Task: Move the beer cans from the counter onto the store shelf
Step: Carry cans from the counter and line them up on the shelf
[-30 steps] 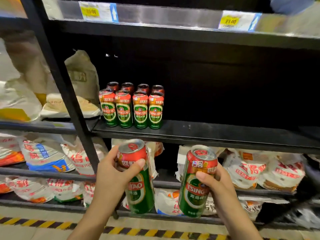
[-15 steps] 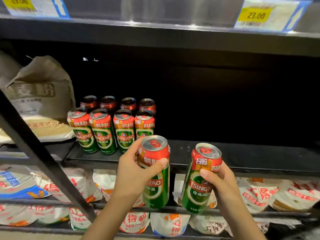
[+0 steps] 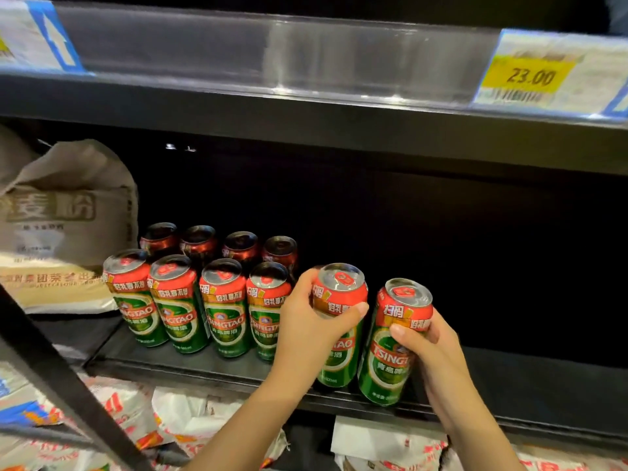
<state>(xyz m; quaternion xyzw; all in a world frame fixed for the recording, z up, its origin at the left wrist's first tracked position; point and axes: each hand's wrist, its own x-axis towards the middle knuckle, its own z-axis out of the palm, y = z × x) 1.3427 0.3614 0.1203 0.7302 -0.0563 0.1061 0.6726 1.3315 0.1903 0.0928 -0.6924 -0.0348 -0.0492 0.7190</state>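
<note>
- Both cans have come up from below shelf level to the front edge of the shelf [image 3: 509, 379].
- The left hand [image 3: 312, 321] grips one can [image 3: 339, 300] beside the standing row of cans [image 3: 200, 300].
- The right hand [image 3: 424, 338] grips the other can [image 3: 397, 334], just right of it.
- Setting them down looks next.

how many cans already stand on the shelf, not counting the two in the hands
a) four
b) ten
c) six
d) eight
d) eight: the standing cans form a front row of four and a back row of four on the shelf, while the left hand and right hand each grip one more can.
</note>
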